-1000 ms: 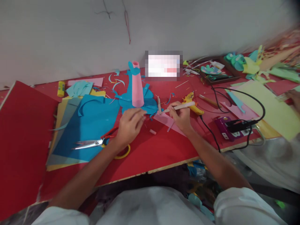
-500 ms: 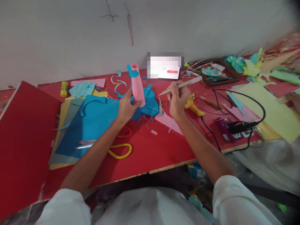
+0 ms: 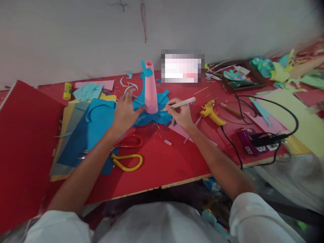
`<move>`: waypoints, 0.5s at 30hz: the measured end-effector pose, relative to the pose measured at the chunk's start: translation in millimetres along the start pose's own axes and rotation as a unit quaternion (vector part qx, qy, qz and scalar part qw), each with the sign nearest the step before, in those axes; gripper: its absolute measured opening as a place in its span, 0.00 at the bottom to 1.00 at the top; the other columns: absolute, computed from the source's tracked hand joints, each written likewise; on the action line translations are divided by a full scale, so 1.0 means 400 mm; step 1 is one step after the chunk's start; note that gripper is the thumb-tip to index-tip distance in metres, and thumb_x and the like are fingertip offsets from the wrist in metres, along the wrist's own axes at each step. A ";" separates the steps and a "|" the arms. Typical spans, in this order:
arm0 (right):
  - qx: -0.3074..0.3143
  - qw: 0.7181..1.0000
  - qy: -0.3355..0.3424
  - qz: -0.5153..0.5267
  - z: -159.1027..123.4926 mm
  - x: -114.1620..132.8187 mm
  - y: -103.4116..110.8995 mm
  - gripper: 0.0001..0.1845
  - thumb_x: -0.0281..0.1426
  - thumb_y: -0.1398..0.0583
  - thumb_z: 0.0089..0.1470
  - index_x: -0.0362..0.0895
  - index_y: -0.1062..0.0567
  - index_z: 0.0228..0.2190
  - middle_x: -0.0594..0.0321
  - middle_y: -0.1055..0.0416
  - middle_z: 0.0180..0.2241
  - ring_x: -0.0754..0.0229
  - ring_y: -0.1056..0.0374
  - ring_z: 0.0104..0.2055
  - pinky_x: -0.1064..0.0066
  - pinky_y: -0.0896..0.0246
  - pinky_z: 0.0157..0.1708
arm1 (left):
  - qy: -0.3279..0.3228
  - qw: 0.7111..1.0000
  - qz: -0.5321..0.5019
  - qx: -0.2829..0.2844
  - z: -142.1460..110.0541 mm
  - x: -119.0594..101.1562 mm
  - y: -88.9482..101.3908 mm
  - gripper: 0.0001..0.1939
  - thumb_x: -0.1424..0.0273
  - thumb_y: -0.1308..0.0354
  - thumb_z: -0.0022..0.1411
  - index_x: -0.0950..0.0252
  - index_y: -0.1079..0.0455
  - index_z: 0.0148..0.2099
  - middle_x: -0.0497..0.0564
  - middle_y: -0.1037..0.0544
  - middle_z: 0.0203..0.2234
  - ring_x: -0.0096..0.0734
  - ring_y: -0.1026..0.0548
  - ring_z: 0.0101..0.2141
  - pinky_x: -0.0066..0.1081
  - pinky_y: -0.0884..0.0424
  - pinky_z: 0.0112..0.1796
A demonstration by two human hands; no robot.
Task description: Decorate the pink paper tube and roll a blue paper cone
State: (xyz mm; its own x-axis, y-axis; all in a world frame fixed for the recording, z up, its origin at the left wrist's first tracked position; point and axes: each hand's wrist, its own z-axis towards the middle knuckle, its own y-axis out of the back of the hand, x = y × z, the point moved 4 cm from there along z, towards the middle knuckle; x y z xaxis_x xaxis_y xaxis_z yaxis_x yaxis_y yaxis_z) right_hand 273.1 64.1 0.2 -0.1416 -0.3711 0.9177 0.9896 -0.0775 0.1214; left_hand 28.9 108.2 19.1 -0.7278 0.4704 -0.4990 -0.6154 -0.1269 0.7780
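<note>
A tall pink paper cone (image 3: pixel 151 91) stands upright on several blue cut-out paper pieces (image 3: pixel 162 118). A small blue paper shape (image 3: pixel 147 71) is fixed near its top. To the cone's left is my left hand (image 3: pixel 126 111), its fingers apart; the thumb tip lies close to the cone's base, and I cannot tell whether it touches. My right hand (image 3: pixel 181 113) is closed on a whitish pen (image 3: pixel 186 102), whose tip points left at the foot of the cone. Scissors with red and yellow handles (image 3: pixel 129 162) lie by my left forearm, which hides part of the blades.
A yellow glue gun (image 3: pixel 212 113) with a black cable lies on the right, near a purple box (image 3: pixel 255 141). Stacked coloured sheets (image 3: pixel 83 131), a yellow glue stick (image 3: pixel 67 91) and a red board (image 3: pixel 27 152) occupy the left. A blurred screen (image 3: pixel 181 69) leans at the wall.
My left hand took hold of the pink cone, then let go and drew back left. My right hand, holding the pen, rose and then came down left to the cone's base.
</note>
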 end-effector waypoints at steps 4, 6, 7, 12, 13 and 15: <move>-0.055 0.998 0.011 -0.009 -0.001 -0.021 0.004 0.15 0.44 0.35 0.63 0.47 0.24 0.31 0.68 0.32 0.24 0.65 0.38 0.24 0.70 0.43 0.25 | -0.011 0.999 -0.039 0.020 -0.007 0.009 0.005 0.31 0.56 0.35 0.68 0.63 0.37 0.67 0.57 0.21 0.55 0.45 0.23 0.55 0.48 0.28 0.59; -0.079 0.997 0.016 -0.012 0.002 -0.028 0.010 0.15 0.43 0.35 0.63 0.47 0.25 0.31 0.68 0.31 0.24 0.65 0.37 0.24 0.70 0.42 0.26 | -0.021 0.994 -0.090 0.053 -0.003 0.000 -0.020 0.35 0.56 0.33 0.66 0.61 0.38 0.68 0.59 0.23 0.60 0.47 0.24 0.59 0.48 0.27 0.60; -0.090 0.996 0.018 -0.013 0.003 -0.031 0.013 0.15 0.44 0.35 0.63 0.47 0.25 0.31 0.68 0.31 0.24 0.65 0.36 0.25 0.70 0.41 0.26 | -0.025 0.991 -0.114 0.066 0.002 -0.009 -0.034 0.37 0.56 0.32 0.64 0.61 0.40 0.70 0.59 0.25 0.63 0.47 0.25 0.61 0.48 0.28 0.61; -0.116 0.993 0.026 -0.010 0.005 -0.035 0.021 0.18 0.48 0.34 0.62 0.47 0.25 0.31 0.68 0.31 0.22 0.64 0.33 0.24 0.70 0.40 0.24 | -0.020 0.989 -0.129 0.070 0.029 -0.064 -0.064 0.37 0.62 0.33 0.63 0.60 0.39 0.70 0.58 0.24 0.62 0.49 0.24 0.60 0.43 0.25 0.58; -0.114 0.993 0.027 -0.011 0.005 -0.034 0.021 0.19 0.49 0.34 0.62 0.47 0.25 0.31 0.68 0.31 0.22 0.64 0.33 0.24 0.71 0.40 0.24 | -0.013 0.991 -0.119 0.058 0.032 -0.070 -0.061 0.35 0.63 0.33 0.64 0.61 0.38 0.69 0.57 0.22 0.60 0.48 0.22 0.58 0.42 0.24 0.56; -0.110 0.993 0.025 -0.018 0.004 -0.034 0.021 0.20 0.51 0.35 0.62 0.48 0.25 0.31 0.68 0.31 0.22 0.64 0.33 0.24 0.71 0.39 0.23 | -0.002 0.994 -0.101 0.030 0.037 -0.074 -0.046 0.32 0.64 0.33 0.64 0.61 0.35 0.67 0.56 0.20 0.56 0.47 0.20 0.54 0.40 0.23 0.53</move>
State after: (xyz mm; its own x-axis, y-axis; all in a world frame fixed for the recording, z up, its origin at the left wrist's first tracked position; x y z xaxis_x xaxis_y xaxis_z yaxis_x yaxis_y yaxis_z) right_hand 283.5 70.0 -10.4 -0.1831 -0.4092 0.8939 0.9550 -0.2899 0.0629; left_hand 66.3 109.4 25.4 -0.5905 0.4847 -0.6453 -0.7294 0.0216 0.6837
